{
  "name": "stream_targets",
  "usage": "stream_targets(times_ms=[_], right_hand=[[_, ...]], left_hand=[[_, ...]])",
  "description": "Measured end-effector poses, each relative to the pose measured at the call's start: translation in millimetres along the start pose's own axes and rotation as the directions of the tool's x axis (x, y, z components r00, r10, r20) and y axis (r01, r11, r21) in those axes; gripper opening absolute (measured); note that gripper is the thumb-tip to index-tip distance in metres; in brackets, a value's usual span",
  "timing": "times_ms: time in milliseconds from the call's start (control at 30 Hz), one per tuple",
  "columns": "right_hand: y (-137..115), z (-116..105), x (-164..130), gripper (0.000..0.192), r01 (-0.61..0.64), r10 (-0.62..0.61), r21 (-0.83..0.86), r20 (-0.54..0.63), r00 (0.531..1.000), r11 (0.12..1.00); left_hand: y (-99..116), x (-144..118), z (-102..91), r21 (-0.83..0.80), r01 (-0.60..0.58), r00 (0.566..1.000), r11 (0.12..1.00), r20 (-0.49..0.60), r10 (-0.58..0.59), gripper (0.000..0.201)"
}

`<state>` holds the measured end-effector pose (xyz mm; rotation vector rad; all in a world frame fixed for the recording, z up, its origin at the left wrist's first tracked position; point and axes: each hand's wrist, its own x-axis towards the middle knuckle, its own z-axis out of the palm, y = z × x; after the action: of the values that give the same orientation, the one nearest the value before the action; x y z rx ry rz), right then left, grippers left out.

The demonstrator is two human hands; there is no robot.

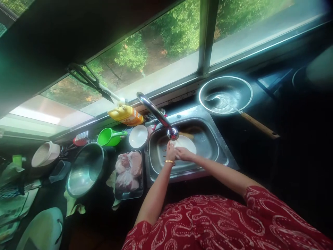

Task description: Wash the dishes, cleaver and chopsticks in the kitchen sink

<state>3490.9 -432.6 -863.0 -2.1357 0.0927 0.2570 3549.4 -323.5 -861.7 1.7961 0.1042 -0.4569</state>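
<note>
Two hands meet under the tap in a steel sink, both laid on a white plate lying in the basin. Left hand, a gold bangle at the wrist, rests its fingers on the plate's near edge; right hand lies flat against the rim beside it; neither is closed into a fist, and whether either pinches the plate cannot be told. Done well, the step calls for one hand to steady the rim while the other rubs, the plate kept low under the spout. A tray of raw meat sits just left of the sink, a steel bowl beyond it.
</note>
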Motion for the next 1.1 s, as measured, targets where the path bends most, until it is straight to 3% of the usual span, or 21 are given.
stream_targets(times_ms=[67,100,167,233,300,333,433,500,533,600,633,700,767,800,833,900,933,1000,1100], right_hand=[[15,-4,-10,0.024,-0.05,0.066,-0.156,0.097,0.993,0.987],[23,-8,-12,0.023,-0.104,0.127,-0.246,0.081,0.989,0.964],[34,-15,-5,0.026,-0.224,0.211,-0.342,-0.075,0.975,0.912],[31,-15,10,0.032,-0.283,0.223,-0.27,-0.233,0.947,0.92],[18,-8,23,0.034,-0.189,0.151,-0.122,-0.271,0.951,0.974],[11,-3,25,0.033,-0.115,0.095,-0.074,-0.236,0.967,0.991],[6,11,17,0.029,0.053,-0.055,-0.075,-0.024,0.998,0.996],[19,10,5,0.021,0.077,-0.069,-0.196,0.046,0.997,0.978],[30,5,1,0.018,0.074,-0.071,-0.268,0.021,0.997,0.961],[52,-9,0,0.015,0.002,-0.055,-0.355,-0.139,0.989,0.935],[61,-17,3,0.017,-0.071,-0.016,-0.326,-0.258,0.966,0.943],[73,-31,12,0.021,-0.201,0.157,-0.047,-0.46,0.874,0.978],[74,-39,16,0.026,-0.212,0.387,0.379,-0.482,0.786,0.901],[72,-39,15,0.029,-0.156,0.449,0.567,-0.425,0.786,0.809],[68,-39,13,0.035,-0.08,0.454,0.711,-0.354,0.818,0.698],[59,-36,5,0.047,0.055,0.345,0.866,-0.255,0.903,0.497],[54,-35,2,0.052,0.097,0.284,0.892,-0.242,0.928,0.441],[44,-35,-1,0.06,0.131,0.265,0.89,-0.266,0.927,0.436],[29,-44,8,0.063,0.076,0.392,0.817,-0.353,0.849,0.571]], left_hand=[[2,5,-11.2,0.055,-0.105,0.994,0.993,-0.011,0.105,0.041],[2,6,-13.4,0.075,-0.105,0.994,0.992,0.0,0.105,0.04],[0,3,-9.3,0.076,-0.008,1.0,0.997,0.025,0.006,0.042],[-4,-2,2.0,0.038,0.137,0.989,0.99,0.058,-0.139,0.044],[-4,-6,10.9,0.002,0.226,0.972,0.974,0.069,-0.225,0.047],[-2,-5,11.9,-0.01,0.218,0.975,0.976,0.044,-0.217,0.045],[8,2,-0.8,0.014,0.024,0.999,1.0,-0.046,-0.023,0.038],[14,10,-15.0,0.038,-0.096,0.995,0.995,-0.023,0.097,0.035],[14,12,-20.9,0.033,-0.113,0.994,0.993,0.006,0.113,0.035],[11,15,-27.8,-0.018,-0.056,0.998,0.998,0.033,0.057,0.038],[7,15,-28.9,-0.062,0.001,0.999,0.998,0.033,0.001,0.042],[-2,14,-28.8,-0.169,0.129,0.991,0.977,0.054,-0.122,0.051],[-10,13,-29.0,-0.261,0.227,0.973,0.938,0.112,-0.204,0.062],[-12,12,-29.6,-0.292,0.254,0.965,0.922,0.144,-0.22,0.065],[-14,13,-30.5,-0.314,0.267,0.96,0.911,0.168,-0.224,0.068],[-13,16,-31.5,-0.33,0.27,0.957,0.905,0.196,-0.214,0.066],[-11,19,-31.1,-0.319,0.258,0.959,0.912,0.199,-0.201,0.064],[-5,23,-27.6,-0.222,0.167,0.979,0.961,0.156,-0.134,0.064],[5,19,-14.8,0.04,-0.096,0.994,0.995,0.053,0.094,0.067]])
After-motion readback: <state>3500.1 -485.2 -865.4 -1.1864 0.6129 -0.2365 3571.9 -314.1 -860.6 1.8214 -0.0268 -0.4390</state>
